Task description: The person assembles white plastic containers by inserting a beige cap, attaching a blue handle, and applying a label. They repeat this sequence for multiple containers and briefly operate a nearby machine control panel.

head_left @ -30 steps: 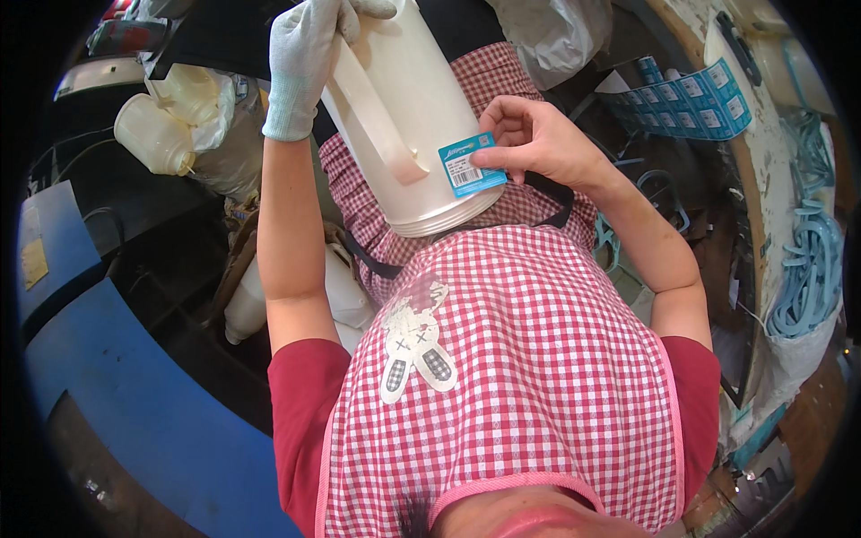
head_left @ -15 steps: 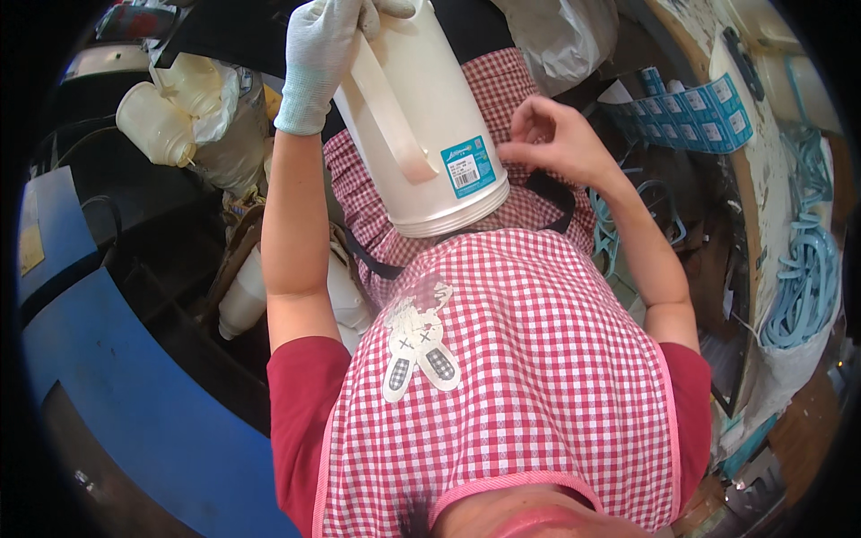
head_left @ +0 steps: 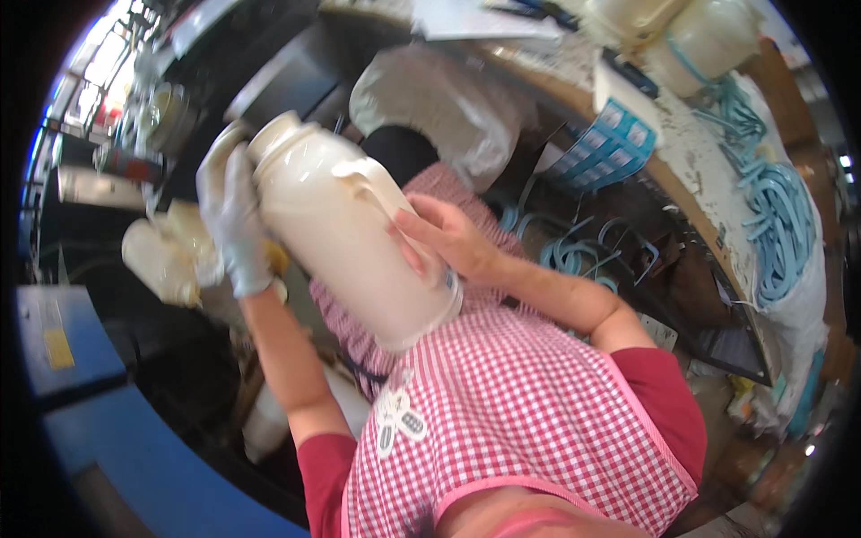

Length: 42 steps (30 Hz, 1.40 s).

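Observation:
A cream plastic jug (head_left: 332, 242) with a narrow neck and a side handle lies tilted across my lap, its neck toward the upper left. My left hand (head_left: 229, 202), in a light grey work glove, grips it at the shoulder beside the neck; some fingers are hidden or blurred. My bare right hand (head_left: 448, 238) is closed around the handle (head_left: 372, 179), with fingers showing through its gap. Most of the blue label near the base is covered by that hand. The base rests against my red checked apron (head_left: 529, 403).
On the right, a worn workbench (head_left: 700, 179) carries a sheet of blue stickers (head_left: 610, 143) hanging over its edge and coiled pale-blue straps (head_left: 780, 224). Plastic wrap (head_left: 430, 108) lies ahead. At left are more cream jugs (head_left: 157, 260) and a blue panel (head_left: 161, 457).
The jug has swung so its neck points upper left, with its handle turned to the right. My right hand has moved onto the handle; my left hand has shifted left and down to the shoulder.

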Tool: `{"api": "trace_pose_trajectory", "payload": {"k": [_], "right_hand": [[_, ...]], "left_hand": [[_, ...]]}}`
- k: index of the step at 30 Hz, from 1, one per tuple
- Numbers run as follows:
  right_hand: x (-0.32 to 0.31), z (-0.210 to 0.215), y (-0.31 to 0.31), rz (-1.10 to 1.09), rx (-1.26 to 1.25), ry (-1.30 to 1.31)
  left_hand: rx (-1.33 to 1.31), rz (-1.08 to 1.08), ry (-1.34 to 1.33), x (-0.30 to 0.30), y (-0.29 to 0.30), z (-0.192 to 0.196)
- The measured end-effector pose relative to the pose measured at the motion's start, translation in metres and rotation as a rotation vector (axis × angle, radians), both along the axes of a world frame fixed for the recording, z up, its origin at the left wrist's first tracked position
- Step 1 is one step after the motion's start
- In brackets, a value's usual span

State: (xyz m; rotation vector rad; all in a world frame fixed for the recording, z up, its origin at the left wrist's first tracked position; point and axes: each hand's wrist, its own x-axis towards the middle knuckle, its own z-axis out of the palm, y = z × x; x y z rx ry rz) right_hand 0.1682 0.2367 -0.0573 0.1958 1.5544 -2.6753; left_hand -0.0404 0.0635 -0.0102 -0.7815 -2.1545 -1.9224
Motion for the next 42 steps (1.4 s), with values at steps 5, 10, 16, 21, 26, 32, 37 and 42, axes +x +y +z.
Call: {"api": "trace_pose_trajectory", "payload": {"k": [5, 10, 16, 21, 26, 32, 37, 42], "right_hand": [[-0.026, -0.059, 0.018, 0.328, -0.544, 0.092], [-0.063, 0.032, 0.170, -0.559, 1.620, 0.461], [-0.144, 0.035, 0.339, -0.387, 2.241, 0.126], [-0.192, 0.027, 0.341, -0.529, 1.670, -0.009], [-0.228, 0.012, 0.313, -0.633, 1.923, -0.149], [-0.232, 0.017, 0.299, -0.561, 2.017, -0.151], [-0.242, 0.029, 0.293, -0.602, 1.931, -0.202], [-0.216, 0.058, 0.247, -0.773, 1.933, -0.057]], "left_hand": [[0.681, -0.923, -0.514, -0.054, -0.024, -0.022], [0.266, -0.564, -0.566, -0.049, -0.004, 0.006], [-0.626, -0.126, -0.463, -0.096, 0.050, -0.038], [-0.520, -0.090, -0.572, -0.104, 0.038, -0.063], [-0.426, -0.072, -0.574, -0.103, 0.040, -0.072], [-0.411, -0.080, -0.571, -0.102, 0.040, -0.067], [-0.481, -0.185, -0.320, -0.111, 0.033, -0.074], [-0.205, 0.143, -0.182, -0.078, 0.027, -0.067]]}}
